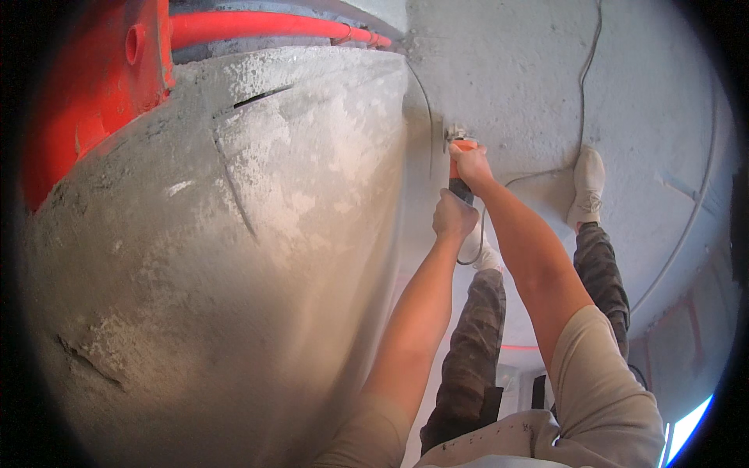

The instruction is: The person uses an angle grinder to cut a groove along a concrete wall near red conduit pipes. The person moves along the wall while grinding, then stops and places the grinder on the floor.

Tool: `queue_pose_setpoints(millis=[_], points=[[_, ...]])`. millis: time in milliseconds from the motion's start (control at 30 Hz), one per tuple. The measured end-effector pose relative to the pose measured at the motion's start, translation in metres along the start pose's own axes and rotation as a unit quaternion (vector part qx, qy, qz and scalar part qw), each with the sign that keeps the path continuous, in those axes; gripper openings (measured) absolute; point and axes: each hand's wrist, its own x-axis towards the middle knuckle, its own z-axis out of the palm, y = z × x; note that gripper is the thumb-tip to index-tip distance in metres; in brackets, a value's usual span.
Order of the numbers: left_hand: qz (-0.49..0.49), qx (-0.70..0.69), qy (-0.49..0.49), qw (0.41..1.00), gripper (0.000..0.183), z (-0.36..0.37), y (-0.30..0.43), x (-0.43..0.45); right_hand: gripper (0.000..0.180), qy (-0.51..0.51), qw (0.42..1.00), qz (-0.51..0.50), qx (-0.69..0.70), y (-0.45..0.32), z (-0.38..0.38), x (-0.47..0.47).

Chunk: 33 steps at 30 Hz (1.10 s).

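Observation:
Both my hands hold an orange and black angle grinder (462, 186) above the concrete floor, close to the wall on the left. My left hand (454, 215) grips the dark rear part of the body, where the cord comes away. Farther forward, my right hand (473, 166) is wrapped round the orange front part near the metal head. The disc (446, 140) is seen nearly edge-on beside a long dark cut line (432, 140). Whether the disc touches the concrete cannot be told.
A rough concrete wall (281, 193) with slits fills the left. Red pipe (251, 24) and a red metal part (99, 88) are at upper left. A cable (582, 88) runs over the floor past my shoe (588, 178). A pale conduit or hose (681, 234) curves at right.

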Motion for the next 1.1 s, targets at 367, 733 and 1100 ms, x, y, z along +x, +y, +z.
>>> queue_pose_setpoints(millis=[367, 733, 1100], points=[[-0.017, 0.005, -0.010, 1.000, 0.056, -0.001, 0.006, -0.001, 0.075, -0.038, 0.998, -0.009, 0.048, -0.018, -0.014, -0.020], [-0.024, -0.018, -0.004, 1.000, 0.061, 0.000, 0.006, -0.003, 0.070, -0.012, 0.999, -0.026, 0.026, -0.002, -0.002, -0.001], [-0.033, -0.021, -0.008, 0.999, 0.061, 0.006, 0.008, -0.004, 0.076, -0.041, 0.997, -0.041, -0.041, 0.000, -0.007, 0.002]])
